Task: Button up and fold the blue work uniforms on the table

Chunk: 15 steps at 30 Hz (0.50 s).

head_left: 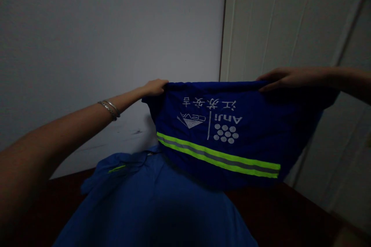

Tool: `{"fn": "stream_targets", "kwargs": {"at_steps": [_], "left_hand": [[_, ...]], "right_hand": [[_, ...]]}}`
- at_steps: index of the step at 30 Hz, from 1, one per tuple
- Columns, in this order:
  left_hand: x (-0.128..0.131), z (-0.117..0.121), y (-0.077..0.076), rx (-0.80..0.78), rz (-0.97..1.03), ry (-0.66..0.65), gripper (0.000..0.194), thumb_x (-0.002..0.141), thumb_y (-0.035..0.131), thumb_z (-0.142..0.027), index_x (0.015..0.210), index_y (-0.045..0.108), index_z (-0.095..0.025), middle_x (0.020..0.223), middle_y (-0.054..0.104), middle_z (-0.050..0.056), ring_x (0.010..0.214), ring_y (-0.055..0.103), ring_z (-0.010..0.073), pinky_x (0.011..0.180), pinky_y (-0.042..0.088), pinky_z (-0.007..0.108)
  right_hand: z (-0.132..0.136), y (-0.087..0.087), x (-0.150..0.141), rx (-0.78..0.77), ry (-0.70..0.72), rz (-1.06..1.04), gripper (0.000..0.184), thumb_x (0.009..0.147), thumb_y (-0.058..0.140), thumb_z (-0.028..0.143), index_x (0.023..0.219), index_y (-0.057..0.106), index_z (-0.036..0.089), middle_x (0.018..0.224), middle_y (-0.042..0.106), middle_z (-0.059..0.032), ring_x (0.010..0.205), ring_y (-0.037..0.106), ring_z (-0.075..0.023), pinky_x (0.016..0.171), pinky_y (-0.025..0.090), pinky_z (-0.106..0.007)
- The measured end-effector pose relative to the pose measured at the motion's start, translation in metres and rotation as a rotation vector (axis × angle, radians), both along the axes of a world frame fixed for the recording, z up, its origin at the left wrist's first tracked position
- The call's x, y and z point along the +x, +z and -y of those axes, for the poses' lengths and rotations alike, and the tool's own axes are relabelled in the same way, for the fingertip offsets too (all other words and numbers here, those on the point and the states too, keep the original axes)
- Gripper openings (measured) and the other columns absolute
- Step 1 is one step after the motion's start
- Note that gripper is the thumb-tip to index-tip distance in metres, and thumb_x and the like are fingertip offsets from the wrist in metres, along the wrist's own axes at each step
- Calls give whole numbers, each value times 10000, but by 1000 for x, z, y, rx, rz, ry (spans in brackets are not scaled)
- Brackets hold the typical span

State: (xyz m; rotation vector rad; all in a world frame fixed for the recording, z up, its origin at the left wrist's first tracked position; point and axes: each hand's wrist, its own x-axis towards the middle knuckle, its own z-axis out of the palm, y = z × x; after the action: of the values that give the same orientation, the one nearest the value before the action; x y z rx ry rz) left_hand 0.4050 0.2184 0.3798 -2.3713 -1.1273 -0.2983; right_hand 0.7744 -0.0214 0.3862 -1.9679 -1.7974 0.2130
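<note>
Tautly, left hand (155,87) and right hand (290,78) hold blue "Anji CEVA" garment (220,154).

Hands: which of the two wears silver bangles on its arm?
The left hand, with two silver bangles on its forearm; the right hand, also gripping the blue garment, has none.

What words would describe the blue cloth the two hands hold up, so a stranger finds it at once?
Beside a white door, the left hand and right hand lift a blue cloth. Its raised part alone shows white Anji print and a neon-yellow stripe.
</note>
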Motion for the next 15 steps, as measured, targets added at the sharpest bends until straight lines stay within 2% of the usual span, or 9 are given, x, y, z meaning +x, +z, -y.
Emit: {"fn": "stream_targets", "kwargs": {"at_steps": [3, 5, 6, 8, 12, 15], "left_hand": [[36, 70, 23, 31, -43, 51, 427, 791, 414, -205, 1215, 462, -218, 1158, 561, 81, 1021, 519, 225, 789, 406, 304], [63, 98, 29, 43, -47, 70, 408, 799, 412, -211, 1202, 475, -226, 1159, 564, 76, 1025, 518, 222, 795, 404, 304], [77, 101, 28, 47, -40, 68, 398, 804, 410, -212, 1195, 481, -226, 1158, 566, 75, 1026, 518, 221, 796, 405, 305], [105, 93, 20, 56, -13, 50, 381, 808, 409, -204, 1178, 495, -223, 1155, 568, 79, 1026, 521, 222, 798, 407, 309], [160, 57, -5, 80, 56, -2, 351, 810, 414, -179, 1144, 517, -206, 1137, 569, 92, 1024, 524, 228, 817, 413, 332], [198, 43, -21, 112, 103, -33, 325, 817, 405, -147, 1111, 542, -178, 1126, 559, 115, 1032, 513, 238, 831, 416, 354]], "right_hand": [[42, 0, 57, 30, 93, -17, 479, 797, 547, 266, 1198, 511, 7, 1068, 643, -162, 829, 645, -154, 786, 461, -286], [59, -3, 90, 30, 149, -34, 455, 802, 542, 274, 1179, 535, 18, 1064, 648, -158, 840, 647, -164, 793, 467, -290], [62, -6, 104, 29, 161, -40, 439, 803, 542, 275, 1166, 550, 28, 1058, 652, -153, 842, 649, -167, 793, 471, -292], [61, -12, 125, 28, 158, -42, 401, 795, 548, 266, 1132, 582, 52, 1037, 664, -139, 830, 653, -170, 781, 478, -295], [50, -24, 151, 29, 70, -39, 340, 795, 520, 218, 1056, 623, 27, 1006, 668, -164, 809, 651, -171, 744, 468, -294], [46, -32, 166, 249, -4, 23, 369, 850, 404, 248, 951, 662, 4, 1094, 619, -205, 913, 619, -181, 768, 438, -301]]}}
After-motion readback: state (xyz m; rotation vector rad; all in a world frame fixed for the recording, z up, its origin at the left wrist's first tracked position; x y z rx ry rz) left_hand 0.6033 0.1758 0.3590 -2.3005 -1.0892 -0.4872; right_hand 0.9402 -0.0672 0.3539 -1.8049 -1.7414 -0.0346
